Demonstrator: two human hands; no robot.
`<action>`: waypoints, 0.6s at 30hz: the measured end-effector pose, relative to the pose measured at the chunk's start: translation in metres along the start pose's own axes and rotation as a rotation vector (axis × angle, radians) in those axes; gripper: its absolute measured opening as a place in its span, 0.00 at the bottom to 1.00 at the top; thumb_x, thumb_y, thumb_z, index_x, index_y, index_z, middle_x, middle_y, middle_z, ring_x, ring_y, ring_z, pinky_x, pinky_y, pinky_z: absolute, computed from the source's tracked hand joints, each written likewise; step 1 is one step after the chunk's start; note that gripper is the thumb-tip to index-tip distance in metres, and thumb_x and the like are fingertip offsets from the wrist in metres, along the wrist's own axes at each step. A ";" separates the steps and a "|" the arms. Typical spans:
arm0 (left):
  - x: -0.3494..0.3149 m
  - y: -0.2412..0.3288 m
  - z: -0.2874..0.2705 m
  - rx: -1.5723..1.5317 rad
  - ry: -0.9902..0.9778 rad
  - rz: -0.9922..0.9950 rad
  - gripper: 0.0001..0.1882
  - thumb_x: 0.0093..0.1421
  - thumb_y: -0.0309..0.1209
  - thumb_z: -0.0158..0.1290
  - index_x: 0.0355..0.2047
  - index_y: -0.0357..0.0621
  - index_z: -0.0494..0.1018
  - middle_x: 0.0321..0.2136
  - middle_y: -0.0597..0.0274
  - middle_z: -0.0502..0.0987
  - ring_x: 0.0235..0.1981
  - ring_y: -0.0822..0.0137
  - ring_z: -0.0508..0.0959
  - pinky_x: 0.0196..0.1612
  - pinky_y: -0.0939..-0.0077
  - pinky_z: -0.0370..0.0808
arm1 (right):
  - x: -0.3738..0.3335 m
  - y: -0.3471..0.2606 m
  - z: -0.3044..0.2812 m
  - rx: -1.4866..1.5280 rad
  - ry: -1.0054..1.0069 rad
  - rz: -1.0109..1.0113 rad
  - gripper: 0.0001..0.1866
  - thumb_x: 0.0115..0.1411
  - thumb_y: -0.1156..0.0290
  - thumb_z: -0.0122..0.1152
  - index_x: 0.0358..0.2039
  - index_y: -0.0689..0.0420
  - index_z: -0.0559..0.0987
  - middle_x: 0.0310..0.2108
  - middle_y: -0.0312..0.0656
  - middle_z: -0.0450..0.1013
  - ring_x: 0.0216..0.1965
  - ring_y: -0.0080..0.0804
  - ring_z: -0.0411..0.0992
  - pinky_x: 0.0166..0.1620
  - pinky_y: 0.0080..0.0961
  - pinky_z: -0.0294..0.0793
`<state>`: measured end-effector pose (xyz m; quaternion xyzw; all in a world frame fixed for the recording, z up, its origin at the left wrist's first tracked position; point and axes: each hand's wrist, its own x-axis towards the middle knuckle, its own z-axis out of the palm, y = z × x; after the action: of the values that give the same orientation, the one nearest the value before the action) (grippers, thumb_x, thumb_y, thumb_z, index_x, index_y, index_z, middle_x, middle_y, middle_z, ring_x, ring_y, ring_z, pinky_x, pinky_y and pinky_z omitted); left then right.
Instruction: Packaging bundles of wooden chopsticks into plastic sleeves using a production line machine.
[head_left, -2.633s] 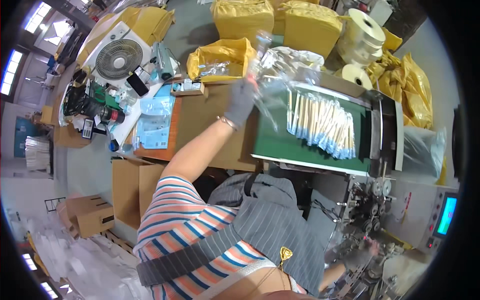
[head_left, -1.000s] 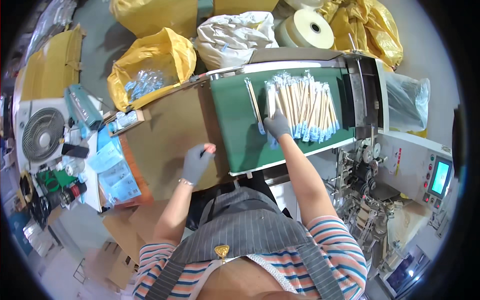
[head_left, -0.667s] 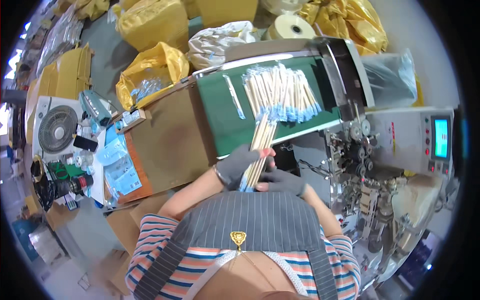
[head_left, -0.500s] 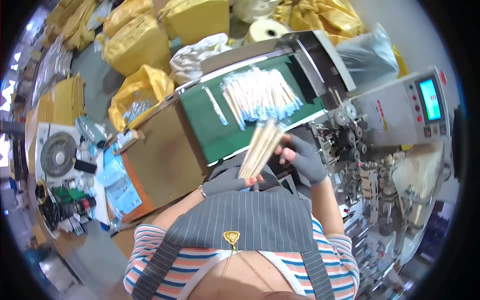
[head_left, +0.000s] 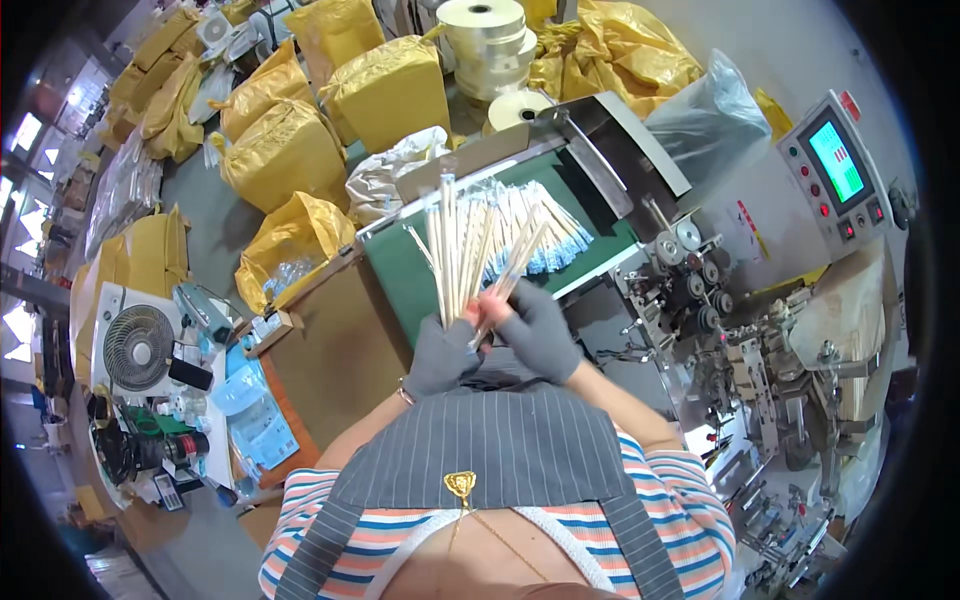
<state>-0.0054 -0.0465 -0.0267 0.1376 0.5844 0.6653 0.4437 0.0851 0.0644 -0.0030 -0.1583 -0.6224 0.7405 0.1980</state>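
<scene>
Grey-gloved left hand (head_left: 440, 358) gripping a fanned bundle of thin pale wooden sticks (head_left: 470, 250) upright by their lower ends, grey-gloved right hand (head_left: 537, 330) pinching several sticks beside it, both hovering over the green conveyor belt (head_left: 400, 275), more wrapped sticks (head_left: 550, 225) lying there.

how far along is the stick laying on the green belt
Done: a row of sticks already lies on the green belt. In hand: the left hand and right hand grip a fanned bundle of sticks. Left: that bundle is not yet laid down.
</scene>
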 end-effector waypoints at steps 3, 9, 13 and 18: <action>0.002 -0.002 0.004 -0.079 0.050 0.041 0.19 0.62 0.42 0.46 0.33 0.35 0.71 0.17 0.64 0.70 0.13 0.77 0.66 0.15 0.84 0.60 | -0.005 0.009 0.004 0.074 -0.034 0.093 0.11 0.61 0.69 0.50 0.35 0.65 0.73 0.26 0.38 0.72 0.24 0.18 0.70 0.29 0.16 0.69; 0.005 0.030 0.008 0.104 -0.023 -0.074 0.20 0.59 0.44 0.50 0.33 0.34 0.72 0.17 0.66 0.70 0.15 0.79 0.68 0.16 0.84 0.61 | 0.020 -0.015 -0.029 -0.208 0.236 -0.211 0.19 0.58 0.61 0.53 0.37 0.67 0.74 0.28 0.38 0.72 0.31 0.22 0.68 0.36 0.20 0.67; 0.005 0.022 0.002 0.108 -0.157 -0.045 0.19 0.57 0.43 0.52 0.29 0.35 0.71 0.16 0.67 0.70 0.13 0.81 0.65 0.14 0.86 0.58 | 0.043 -0.043 -0.042 -0.257 0.159 -0.038 0.20 0.57 0.59 0.51 0.31 0.67 0.77 0.26 0.40 0.73 0.31 0.26 0.70 0.37 0.22 0.68; 0.002 0.023 -0.015 0.148 -0.123 -0.047 0.17 0.55 0.41 0.55 0.27 0.36 0.70 0.14 0.70 0.66 0.12 0.82 0.61 0.14 0.83 0.57 | 0.069 -0.113 -0.118 0.309 0.654 -0.423 0.16 0.63 0.58 0.43 0.40 0.58 0.72 0.27 0.37 0.70 0.18 0.19 0.63 0.22 0.14 0.65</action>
<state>-0.0266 -0.0530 -0.0112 0.1971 0.6067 0.6000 0.4827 0.0929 0.2160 0.0884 -0.2221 -0.4271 0.6788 0.5545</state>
